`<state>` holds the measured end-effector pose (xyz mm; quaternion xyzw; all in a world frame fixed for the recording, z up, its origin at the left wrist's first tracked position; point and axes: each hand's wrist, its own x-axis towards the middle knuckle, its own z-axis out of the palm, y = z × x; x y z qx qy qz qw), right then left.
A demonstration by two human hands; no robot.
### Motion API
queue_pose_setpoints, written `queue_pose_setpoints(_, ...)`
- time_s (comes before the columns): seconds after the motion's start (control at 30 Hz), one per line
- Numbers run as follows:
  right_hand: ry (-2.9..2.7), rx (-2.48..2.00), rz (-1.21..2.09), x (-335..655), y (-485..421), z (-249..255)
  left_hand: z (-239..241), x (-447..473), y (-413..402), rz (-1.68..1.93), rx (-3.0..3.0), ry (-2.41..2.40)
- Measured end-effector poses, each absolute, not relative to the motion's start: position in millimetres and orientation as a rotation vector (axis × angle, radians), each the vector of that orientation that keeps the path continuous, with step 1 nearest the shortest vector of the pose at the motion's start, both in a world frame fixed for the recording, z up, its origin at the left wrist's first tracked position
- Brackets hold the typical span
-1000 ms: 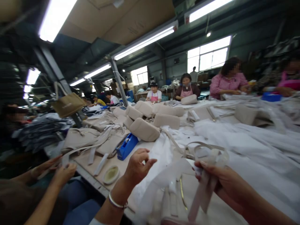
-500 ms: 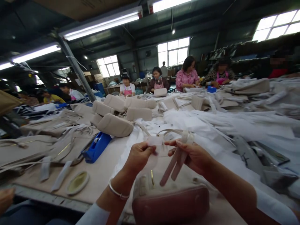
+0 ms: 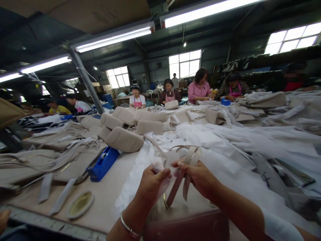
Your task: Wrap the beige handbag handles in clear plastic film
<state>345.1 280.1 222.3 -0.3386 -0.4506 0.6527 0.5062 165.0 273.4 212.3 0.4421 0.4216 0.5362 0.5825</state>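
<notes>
My left hand [image 3: 151, 184] is closed, pinching a thin, see-through white wrapping sheet [image 3: 164, 187] between thumb and fingers. My right hand [image 3: 203, 175] is closed round a looped beige bag strap [image 3: 194, 154], whose two flat ends hang down below the fingers. Both hands are close together over a handbag [image 3: 188, 226], which lies at the bottom edge with its reddish-brown side towards me and pale material above. Near the strap ends a narrow gold-coloured metal piece [image 3: 165, 201] shows on the bag. My forearms hide parts of the bag.
To the left lie a blue tape dispenser [image 3: 102, 164], a round dish [image 3: 80, 205] and wrapped strips [image 3: 62, 196]. Beige bags [image 3: 124, 139] are piled behind. White sheets [image 3: 225, 160] spread rightward, beside a grey tape dispenser [image 3: 269, 174]. Several people sit or stand across the table.
My hands have come closer together, and the strap ends have swung left over the bag. The white sheet is now bunched more in my left hand. The view has tilted slightly upward.
</notes>
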Motion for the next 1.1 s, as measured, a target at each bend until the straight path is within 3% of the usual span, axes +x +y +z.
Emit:
queue_pose_setpoints(0.2, -1.101, -0.826, 1.526, 342.2, 275.4, 223.4, 217.6, 150.4, 281.8, 1.351, 1.079, 0.997)
queue_pose_setpoints(0.6, -1.323, -0.786, 1.446, 342.3, 272.3, 224.2, 226.5, 152.6, 279.1, 1.199, 1.301, 1.082)
queue_pose_setpoints(0.77, -1.405, -0.806, 1.17, 376.0, 285.0, 246.7, 223.1, 137.8, 279.8, 1.358, 1.54, 1.169)
queue_pose_setpoints(1.1, -1.247, -0.579, 1.124, 400.0, 314.5, 288.5, 227.8, 138.4, 276.2, 1.254, 1.619, 1.195)
